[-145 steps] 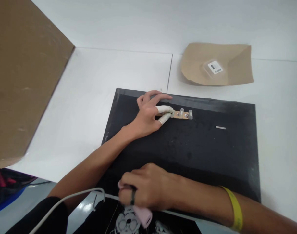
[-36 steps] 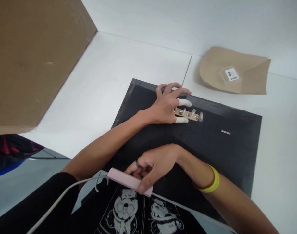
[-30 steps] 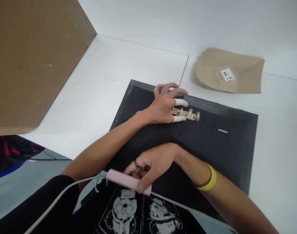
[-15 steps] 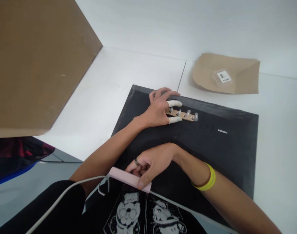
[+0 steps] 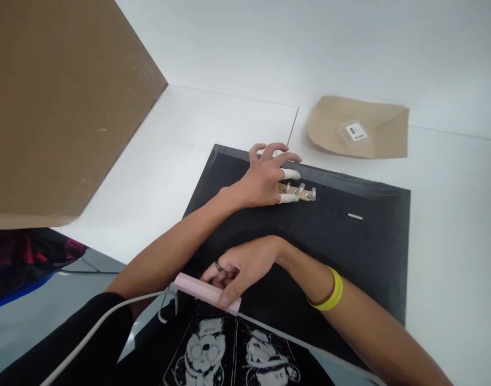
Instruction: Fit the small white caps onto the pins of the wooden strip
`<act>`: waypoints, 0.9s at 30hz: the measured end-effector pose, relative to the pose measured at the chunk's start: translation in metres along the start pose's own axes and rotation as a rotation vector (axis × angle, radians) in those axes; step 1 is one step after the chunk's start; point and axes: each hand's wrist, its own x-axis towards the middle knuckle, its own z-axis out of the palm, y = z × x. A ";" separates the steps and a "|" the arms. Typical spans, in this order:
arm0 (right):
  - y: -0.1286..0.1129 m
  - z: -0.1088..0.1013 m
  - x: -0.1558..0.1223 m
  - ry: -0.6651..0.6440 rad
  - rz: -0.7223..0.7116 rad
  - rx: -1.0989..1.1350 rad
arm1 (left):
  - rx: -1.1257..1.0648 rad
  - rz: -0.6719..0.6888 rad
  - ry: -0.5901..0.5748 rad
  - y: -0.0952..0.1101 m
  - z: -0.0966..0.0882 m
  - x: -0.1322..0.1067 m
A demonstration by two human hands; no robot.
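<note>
My left hand (image 5: 265, 179) reaches over the black mat with its fingers spread. White finger covers (image 5: 291, 174) sit on its thumb and index finger, which straddle a thin wooden strip (image 5: 304, 196). Small clear upright pieces (image 5: 313, 193) that look like nail tips stand along that strip; its left end is hidden under the hand. Lower down, my right hand (image 5: 241, 271), with a dark ring and a yellow wristband, is closed on a pink bar-shaped device (image 5: 197, 288) by the mat's near edge. A white cable (image 5: 108, 313) runs from the device's left end.
On the black mat (image 5: 374, 257), a short pale stick (image 5: 355, 216) lies to the right of the strip. Behind the mat, a brown paper sheet (image 5: 390, 134) bears a clear labelled box (image 5: 353, 133). A large brown board (image 5: 68, 107) stands at the left.
My left hand has slid slightly right along the wooden strip, covering more of it. The strip stays put on the mat. My right hand keeps its hold on the pink device. The view has shifted.
</note>
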 end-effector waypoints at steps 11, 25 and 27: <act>0.000 0.000 0.000 -0.003 -0.008 -0.066 | -0.009 -0.003 -0.032 0.013 0.004 0.003; 0.000 0.000 -0.001 0.025 0.020 -0.056 | -0.059 -0.104 0.015 0.030 0.016 0.004; 0.000 0.000 -0.001 0.020 0.016 -0.060 | -0.067 -0.118 0.014 0.032 0.015 0.004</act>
